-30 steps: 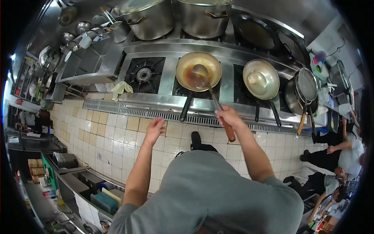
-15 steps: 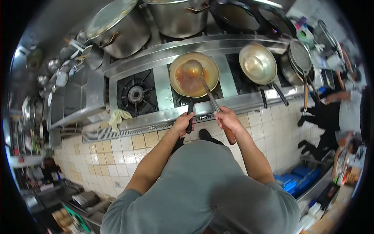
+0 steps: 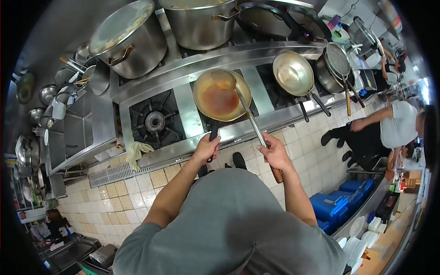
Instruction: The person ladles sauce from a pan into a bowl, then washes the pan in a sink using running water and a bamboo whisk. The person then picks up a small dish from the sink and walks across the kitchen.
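Observation:
A light-coloured frying pan sits over a stove burner with reddish-brown sauce in its bottom. My left hand is closed around the pan's black handle. In my right hand is a long metal ladle with a brown wooden grip, held partway along its shaft. The ladle's bowl rests in the sauce near the pan's far side, partly covered by it.
Large steel stockpots stand behind the burners. Left lies a bare burner with a cloth on the front edge. Right are another pan and a strainer. A co-worker stands at right near blue bins.
The whole view has shifted slightly, with the stove appearing turned and farther left. The ladle's bowl has moved toward the pan's far side. Both hands keep their grips.

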Available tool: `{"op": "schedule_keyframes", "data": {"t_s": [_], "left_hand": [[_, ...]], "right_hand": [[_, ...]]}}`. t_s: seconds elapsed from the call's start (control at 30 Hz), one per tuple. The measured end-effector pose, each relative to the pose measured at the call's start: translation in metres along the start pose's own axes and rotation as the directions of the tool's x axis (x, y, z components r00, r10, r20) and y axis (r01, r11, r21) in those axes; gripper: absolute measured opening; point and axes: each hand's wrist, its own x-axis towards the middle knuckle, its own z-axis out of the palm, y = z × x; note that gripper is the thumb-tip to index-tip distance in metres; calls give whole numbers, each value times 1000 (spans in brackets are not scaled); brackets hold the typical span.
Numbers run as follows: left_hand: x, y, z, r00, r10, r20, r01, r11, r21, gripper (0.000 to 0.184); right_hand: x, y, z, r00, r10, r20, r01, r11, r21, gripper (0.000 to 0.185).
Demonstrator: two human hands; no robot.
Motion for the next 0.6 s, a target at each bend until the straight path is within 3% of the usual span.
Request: {"op": "schedule_keyframes", "data": {"t_s": [0.07,0.1,0.27,0.33,0.4,0.47,0.53,0.57,0.6], "left_hand": [[-6,-5,7,994,93,-55,-89,994,71,22],[-10,-8,9,993,100,-57,-95,993,75,22],[-26,-10,9,981,157,-111,-146,984,103,20],[-33,-3,12,974,205,-100,-194,975,111,12],[-27,-1,15,969,216,-119,-207,975,84,12],[-21,4,23,964,229,-133,-224,973,54,11],[-21,8,32,971,199,-136,-207,977,-51,11],[-22,8,34,970,199,-141,-208,977,-52,11],[-22,8,36,973,175,-149,-185,982,-50,12]], "right_hand": [[6,6,-5,950,-296,-101,256,922,-291,48],[5,8,-12,972,-213,-104,173,938,-302,49],[23,23,-43,951,-297,-93,250,907,-339,44],[26,23,-53,941,-330,-73,280,884,-375,41],[26,13,-61,996,-54,69,60,994,-86,34],[17,6,-61,990,-19,139,20,1000,-2,26],[4,-12,-59,940,199,277,-308,844,439,32],[1,-20,-59,922,182,342,-355,749,559,35],[4,-20,-62,921,179,346,-355,752,556,35]]}}
